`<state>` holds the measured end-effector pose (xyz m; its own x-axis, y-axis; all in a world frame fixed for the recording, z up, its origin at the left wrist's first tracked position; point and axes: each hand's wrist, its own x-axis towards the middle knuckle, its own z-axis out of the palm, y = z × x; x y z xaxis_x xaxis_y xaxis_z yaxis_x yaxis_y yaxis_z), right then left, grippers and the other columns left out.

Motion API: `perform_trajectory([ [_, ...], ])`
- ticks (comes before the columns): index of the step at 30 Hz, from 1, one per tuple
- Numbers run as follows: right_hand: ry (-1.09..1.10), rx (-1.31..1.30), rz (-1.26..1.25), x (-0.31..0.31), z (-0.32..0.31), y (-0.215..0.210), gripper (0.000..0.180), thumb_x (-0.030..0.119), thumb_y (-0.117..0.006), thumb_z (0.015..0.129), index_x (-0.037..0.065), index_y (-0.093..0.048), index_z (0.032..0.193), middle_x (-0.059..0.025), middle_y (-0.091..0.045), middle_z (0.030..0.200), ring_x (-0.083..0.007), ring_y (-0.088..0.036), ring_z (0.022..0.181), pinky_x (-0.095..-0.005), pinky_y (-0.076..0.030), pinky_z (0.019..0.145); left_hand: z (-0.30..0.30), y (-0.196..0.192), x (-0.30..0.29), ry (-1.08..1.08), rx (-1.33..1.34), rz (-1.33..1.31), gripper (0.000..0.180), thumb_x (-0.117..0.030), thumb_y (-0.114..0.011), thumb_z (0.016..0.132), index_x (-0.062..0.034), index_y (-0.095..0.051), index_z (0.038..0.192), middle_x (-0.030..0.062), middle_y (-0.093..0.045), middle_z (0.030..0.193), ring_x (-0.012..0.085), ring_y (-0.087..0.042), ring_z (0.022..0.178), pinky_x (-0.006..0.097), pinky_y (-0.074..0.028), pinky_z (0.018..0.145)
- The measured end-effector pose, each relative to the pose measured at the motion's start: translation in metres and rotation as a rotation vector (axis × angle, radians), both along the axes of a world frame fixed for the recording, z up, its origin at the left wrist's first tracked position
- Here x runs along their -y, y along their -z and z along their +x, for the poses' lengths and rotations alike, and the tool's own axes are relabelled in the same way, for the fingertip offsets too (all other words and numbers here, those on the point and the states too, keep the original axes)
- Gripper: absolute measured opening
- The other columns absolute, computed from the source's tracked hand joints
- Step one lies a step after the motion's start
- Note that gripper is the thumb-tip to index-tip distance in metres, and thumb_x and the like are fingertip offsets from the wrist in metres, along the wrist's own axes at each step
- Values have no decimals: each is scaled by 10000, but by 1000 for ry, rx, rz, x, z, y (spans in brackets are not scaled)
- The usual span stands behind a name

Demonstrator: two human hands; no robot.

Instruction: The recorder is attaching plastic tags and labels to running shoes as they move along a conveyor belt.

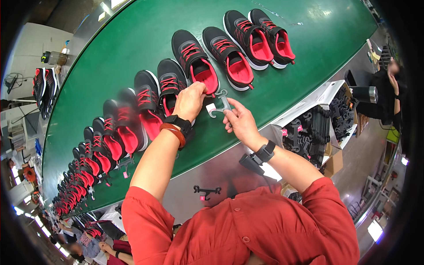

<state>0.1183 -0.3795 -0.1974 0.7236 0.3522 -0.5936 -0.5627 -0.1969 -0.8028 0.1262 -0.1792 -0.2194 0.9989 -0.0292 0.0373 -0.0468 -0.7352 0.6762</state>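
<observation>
My left hand is closed at the heel of a black shoe with red laces and a red-pink lining, its fingertips on the heel edge. My right hand pinches a dark grey plastic shoe hanger, hooked at its ends, with a small pale tag beside it. The hanger's upper end is close to the heel of that shoe. Right of it lies a matching shoe, and left of it, partly behind my left hand, another black shoe.
Shoes line the green table down to the far left; another pair sits at the upper right. Boxes of black hangers stand at the right, near a dark cylindrical flask. A loose hanger lies by the table edge. People are nearby.
</observation>
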Motion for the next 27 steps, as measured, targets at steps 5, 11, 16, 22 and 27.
perform_trajectory([
  [5,-69,47,-23,-3,-8,4,441,161,-546,953,64,-472,1377,-28,-592,706,-69,-540,571,-240,-465,513,2,-1,0,14,-20,10,158,6,-653,758,-11,-603,907,143,-640,901,346,-639,874,400,-510,752],
  [11,-417,227,-147,-2,41,-15,299,252,-615,910,42,-656,1119,-26,-559,606,-70,-516,534,-269,-408,504,5,-5,1,-70,-92,71,150,-42,-625,806,-22,-607,953,153,-654,958,359,-637,905,419,-506,753],
  [16,-435,201,-31,9,67,-9,263,297,-592,925,44,-660,957,-17,-551,601,-86,-505,507,-292,-410,509,-6,-26,30,181,-24,183,411,-78,-541,869,-192,-558,1264,184,-562,1240,398,-651,890,444,-550,746],
  [22,-443,1146,-268,28,113,-8,250,55,-537,857,56,-617,1094,-142,-631,963,-342,-613,874,-402,-503,765,-10,-10,22,130,-141,321,347,-77,-523,838,-180,-632,1151,174,-588,878,390,-635,728,478,-515,644],
  [27,-980,1122,-458,66,147,15,223,62,-570,812,47,-568,1035,-110,-614,1043,-335,-592,974,-405,-492,845,-8,-22,28,127,-269,287,396,-23,-475,830,-141,-614,1182,222,-602,897,425,-628,767,494,-505,703],
])
